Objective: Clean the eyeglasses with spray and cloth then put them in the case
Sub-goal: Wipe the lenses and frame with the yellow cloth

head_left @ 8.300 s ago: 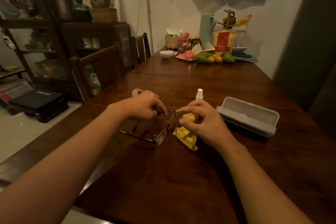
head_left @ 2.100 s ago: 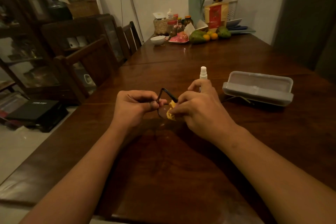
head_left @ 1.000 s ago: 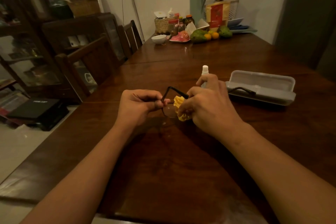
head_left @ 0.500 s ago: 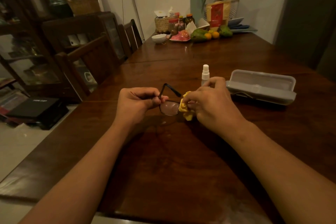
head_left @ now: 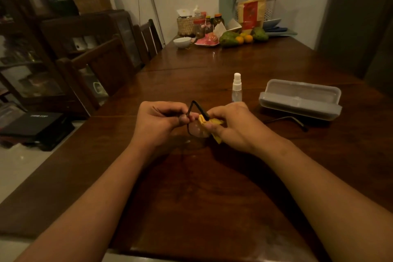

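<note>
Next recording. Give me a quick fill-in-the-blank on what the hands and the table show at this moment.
1. The left hand grips the eyeglasses while the right hand pinches a ____ cloth against a lens.
2. The spray bottle stands ____ on the table, touched by neither hand.
3. The grey case lies with its lid ____.

Missing words: yellow; upright; open.

white bowl [head_left: 182, 42] and fruit [head_left: 229, 38] on table [head_left: 212, 187]

One head-worn camera looks forward and down along the table [head_left: 202, 198].
</note>
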